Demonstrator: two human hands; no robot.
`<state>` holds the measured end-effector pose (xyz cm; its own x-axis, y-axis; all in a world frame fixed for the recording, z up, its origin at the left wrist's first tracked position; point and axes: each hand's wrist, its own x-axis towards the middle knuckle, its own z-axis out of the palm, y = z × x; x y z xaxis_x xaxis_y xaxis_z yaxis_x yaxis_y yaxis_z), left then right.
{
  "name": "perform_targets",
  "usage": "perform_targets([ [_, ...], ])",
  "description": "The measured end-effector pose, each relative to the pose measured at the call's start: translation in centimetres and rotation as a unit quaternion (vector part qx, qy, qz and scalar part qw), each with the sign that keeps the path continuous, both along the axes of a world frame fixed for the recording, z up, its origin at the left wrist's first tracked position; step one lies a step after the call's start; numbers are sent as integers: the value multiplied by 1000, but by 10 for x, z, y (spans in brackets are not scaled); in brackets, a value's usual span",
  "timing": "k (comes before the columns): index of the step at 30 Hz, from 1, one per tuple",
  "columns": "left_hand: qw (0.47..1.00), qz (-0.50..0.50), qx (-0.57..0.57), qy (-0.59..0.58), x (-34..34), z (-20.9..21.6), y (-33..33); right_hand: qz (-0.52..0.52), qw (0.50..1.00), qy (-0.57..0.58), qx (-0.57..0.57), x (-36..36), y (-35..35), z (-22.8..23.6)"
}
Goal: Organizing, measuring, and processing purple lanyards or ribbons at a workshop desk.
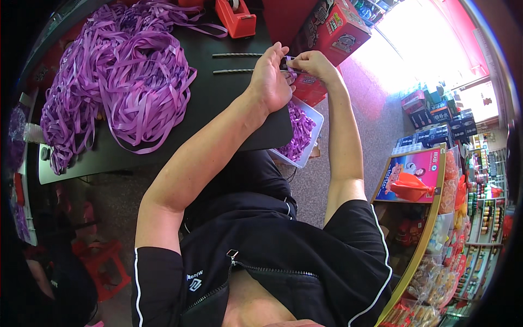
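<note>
Past the table's right edge, my right hand (317, 66) pinches a short stretch of purple ribbon (290, 67) between thumb and fingers. Close beside it, my left hand (271, 79) is held with its fingers apart around the ends of two twisted metal rods (231, 71); its lower fingertips come near the ribbon. Both rods lie parallel, sticking out to the left over the dark table. Directly below my hands, a white plastic bin (311, 155) holds many small purple ribbon pieces (298, 131). What my left palm covers is hidden.
A large tangled heap of purple ribbon (144, 82) covers the left part of the black table (218, 103). An orange-red tape dispenser (237, 19) stands at the far edge. Red cartons (338, 32) are at the far right; a display cabinet (411, 174) stands right. A red stool (103, 264) is lower left.
</note>
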<state>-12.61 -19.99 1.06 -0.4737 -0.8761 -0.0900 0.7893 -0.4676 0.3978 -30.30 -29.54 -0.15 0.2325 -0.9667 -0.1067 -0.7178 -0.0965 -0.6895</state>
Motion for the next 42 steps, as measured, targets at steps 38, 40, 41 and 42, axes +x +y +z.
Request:
perform_targets([
  [38,1000,8,3,-1,2,5,5,120,568,-766,278,28,19,-116],
  [40,1000,6,1,0,1,5,5,133,541,-777,294,26,16,-122],
  [41,1000,6,0,-2,1,5,5,139,527,-782,302,24,15,-126],
  [42,1000,5,0,-4,1,5,5,140,522,-785,303,23,15,-129],
])
